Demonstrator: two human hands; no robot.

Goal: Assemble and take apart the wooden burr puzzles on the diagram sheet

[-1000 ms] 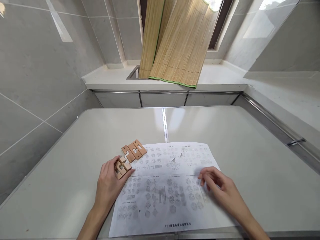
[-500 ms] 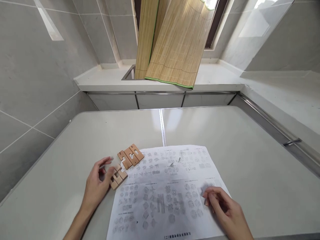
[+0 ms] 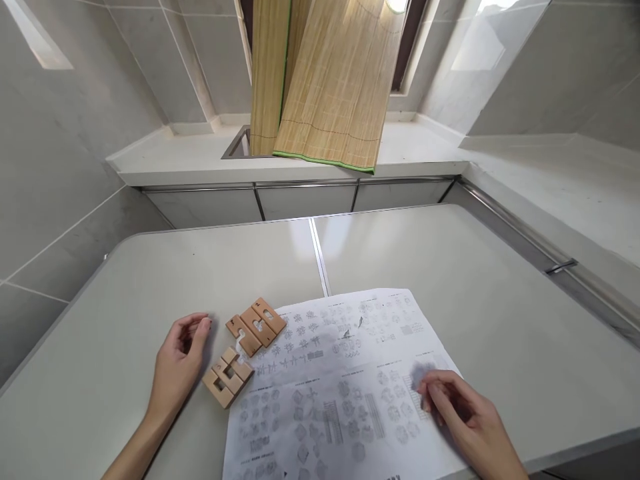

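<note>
My left hand (image 3: 179,357) rests on the table just left of the wooden pieces, fingers curled in and thumb tip against them, with nothing visible inside. Beside it lies a pale wooden interlocking puzzle block (image 3: 231,385) with square notches, partly on the paper's edge. Just above that block, a group of flat brown wooden puzzle plates (image 3: 249,343) with cut-out slots and small numbers lies side by side. Over the right edge of a printed sheet (image 3: 370,373), my right hand (image 3: 465,413) is loosely closed, thumb against the index finger, and I see nothing in it.
The pale table (image 3: 450,267) has a metal seam (image 3: 319,257) down its middle. Behind it runs a white ledge (image 3: 190,163) with a sink-like recess at left. A bamboo mat (image 3: 335,87) hangs over the ledge, and grey tiled walls stand on both sides.
My left hand has let go of the pale puzzle block and moved left, off it. My right hand keeps its pose. The camera view has shifted slightly.
</note>
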